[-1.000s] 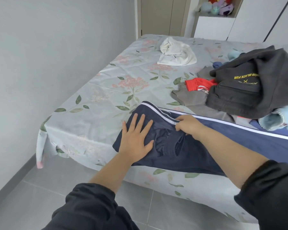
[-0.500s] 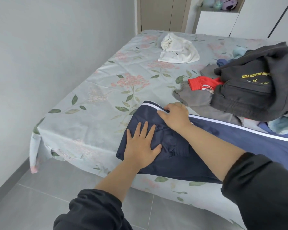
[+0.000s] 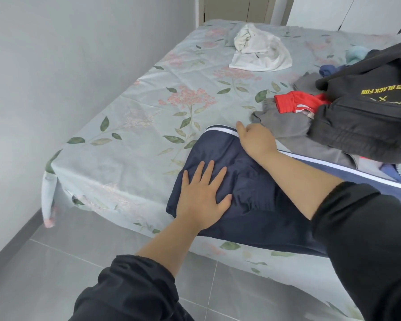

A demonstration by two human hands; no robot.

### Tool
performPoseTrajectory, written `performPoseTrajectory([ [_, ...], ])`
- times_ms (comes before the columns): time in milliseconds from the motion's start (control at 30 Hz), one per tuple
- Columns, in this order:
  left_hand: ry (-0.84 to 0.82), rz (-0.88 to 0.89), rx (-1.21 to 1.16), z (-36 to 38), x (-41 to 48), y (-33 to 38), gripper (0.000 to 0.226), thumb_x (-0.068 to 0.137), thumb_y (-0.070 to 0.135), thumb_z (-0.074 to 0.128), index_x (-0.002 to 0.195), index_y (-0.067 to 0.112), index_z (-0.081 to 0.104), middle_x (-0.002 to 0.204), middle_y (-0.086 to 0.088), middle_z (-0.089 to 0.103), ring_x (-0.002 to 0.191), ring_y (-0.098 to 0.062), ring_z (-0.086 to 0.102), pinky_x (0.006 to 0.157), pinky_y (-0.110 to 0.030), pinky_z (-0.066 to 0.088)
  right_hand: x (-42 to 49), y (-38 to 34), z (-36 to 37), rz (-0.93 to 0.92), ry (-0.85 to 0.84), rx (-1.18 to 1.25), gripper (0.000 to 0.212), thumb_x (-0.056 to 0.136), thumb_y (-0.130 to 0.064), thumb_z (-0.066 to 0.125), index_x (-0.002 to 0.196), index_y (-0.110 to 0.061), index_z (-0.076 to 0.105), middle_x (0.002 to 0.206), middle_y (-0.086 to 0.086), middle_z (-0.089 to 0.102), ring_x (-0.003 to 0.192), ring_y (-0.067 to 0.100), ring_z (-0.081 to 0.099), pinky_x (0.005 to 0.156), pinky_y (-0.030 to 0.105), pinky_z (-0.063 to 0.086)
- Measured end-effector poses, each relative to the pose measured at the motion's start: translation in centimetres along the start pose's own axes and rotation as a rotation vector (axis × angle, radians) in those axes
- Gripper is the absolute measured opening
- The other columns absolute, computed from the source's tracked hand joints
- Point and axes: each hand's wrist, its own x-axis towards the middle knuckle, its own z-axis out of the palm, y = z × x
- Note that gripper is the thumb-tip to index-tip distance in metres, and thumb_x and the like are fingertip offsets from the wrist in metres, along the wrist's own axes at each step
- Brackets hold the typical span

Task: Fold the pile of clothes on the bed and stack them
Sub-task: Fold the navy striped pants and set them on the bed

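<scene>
Navy trousers [image 3: 252,188] with a white side stripe lie across the near edge of the bed [image 3: 144,135]. My left hand [image 3: 202,195] presses flat on their near left end, fingers spread. My right hand [image 3: 256,141] sits at the far edge by the white stripe, fingers curled on the fabric with one finger sticking out past the edge. The unfolded pile is at the right: a black garment [image 3: 361,117] with yellow lettering on top, a red piece [image 3: 296,103] and a grey one [image 3: 289,126] under it.
A crumpled white garment [image 3: 259,52] lies alone at the far middle of the bed. A grey wall [image 3: 56,66] runs along the bed's left side. Grey floor tiles [image 3: 44,274] are below me, and cupboards stand behind the bed.
My right hand has slid left along the white stripe toward the trousers' far corner. My left hand stays pressed flat on the same spot, and the wrinkles look smoother.
</scene>
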Motion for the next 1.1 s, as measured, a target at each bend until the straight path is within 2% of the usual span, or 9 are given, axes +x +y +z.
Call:
performPoseTrajectory([
  [133,-0.006,-0.005,0.003,-0.2,0.0,0.1,0.071,0.086,0.064,0.009,0.152,0.037,0.008,0.161,0.002,0.004,0.148,-0.021,0.001,0.117,-0.052,0.002,-1.9,2.4,-1.8,0.007,-0.018,-0.192,0.062,0.094,-0.059,0.027,0.078,-0.01,0.062,0.092,0.013,0.064,0.087,0.03,0.057,0.069,0.031,0.034],
  [300,-0.017,0.034,0.003,-0.5,-0.1,0.0,0.074,0.084,0.066,0.007,0.152,0.037,0.001,0.161,0.002,-0.003,0.148,-0.019,-0.007,0.118,-0.052,0.004,-4.6,4.7,-1.0,-0.197,0.068,-0.546,0.05,0.1,-0.046,0.033,0.099,-0.005,0.062,0.096,0.017,0.067,0.09,0.034,0.061,0.067,0.035,0.04],
  [467,-0.065,0.126,0.05,-0.7,-0.2,-0.2,0.075,0.084,0.068,0.009,0.15,0.038,-0.009,0.161,0.004,-0.007,0.147,-0.019,-0.012,0.117,-0.052,0.001,-3.2,5.1,-3.0,-0.11,-0.168,-0.237,0.045,0.1,-0.044,0.037,0.132,-0.016,0.053,0.128,0.015,0.057,0.117,0.032,0.05,0.089,0.035,0.039],
  [633,-0.094,0.113,0.066,-0.6,-0.1,-0.1,0.082,0.082,0.071,0.008,0.152,0.031,-0.003,0.161,0.005,-0.006,0.147,-0.017,-0.011,0.118,-0.05,0.0,-7.4,2.3,-2.7,-0.203,0.257,-0.369,0.051,0.096,-0.042,0.034,0.129,-0.005,0.047,0.125,0.019,0.052,0.115,0.037,0.046,0.095,0.046,0.033],
  [667,-0.097,0.112,0.058,-0.5,-0.1,-0.2,0.083,0.082,0.071,0.009,0.153,0.029,-0.003,0.161,0.005,-0.006,0.147,-0.017,-0.011,0.118,-0.05,0.0,-9.0,2.2,-2.3,-0.243,0.227,-0.389,0.057,0.093,-0.045,0.03,0.132,-0.007,0.046,0.132,0.019,0.048,0.123,0.036,0.042,0.102,0.049,0.029],
  [733,-0.103,0.122,0.045,-0.4,-0.1,-0.2,0.082,0.084,0.07,0.013,0.153,0.028,-0.001,0.161,0.005,-0.005,0.147,-0.016,-0.011,0.117,-0.05,-0.001,-11.8,3.5,-1.2,-0.253,-0.006,-0.464,0.065,0.092,-0.053,0.028,0.145,-0.016,0.032,0.156,0.009,0.022,0.145,0.026,0.014,0.114,0.053,0.01],
  [800,-0.101,0.139,0.036,-0.5,0.0,-0.3,0.079,0.087,0.068,0.019,0.153,0.029,0.0,0.161,0.005,-0.004,0.148,-0.016,-0.009,0.118,-0.049,-0.001,-13.3,5.5,-0.1,-0.177,-0.152,-0.458,0.065,0.095,-0.054,0.025,0.152,-0.023,0.018,0.161,-0.002,-0.002,0.147,0.015,-0.008,0.116,0.051,-0.002],
  [967,-0.052,0.137,-0.093,-1.2,-0.2,-0.2,0.061,0.097,0.053,0.032,0.152,0.03,0.019,0.161,0.005,0.008,0.148,-0.015,0.001,0.118,-0.045,0.0,-13.6,6.3,0.5,-0.169,-0.049,-0.388,0.058,0.099,-0.047,0.023,0.152,-0.023,0.019,0.161,-0.002,-0.005,0.147,0.013,-0.01,0.117,0.045,-0.005],
  [1100,0.14,-0.093,-0.275,-3.1,0.3,-0.6,0.053,0.093,0.031,0.053,0.144,0.018,0.042,0.157,-0.007,0.022,0.146,-0.024,0.014,0.117,-0.043,0.011,-14.5,5.9,-0.5,-0.109,-0.006,-0.363,0.061,0.099,-0.047,0.026,0.152,-0.019,0.016,0.16,0.005,-0.009,0.147,0.019,-0.008,0.118,0.044,-0.003],
])
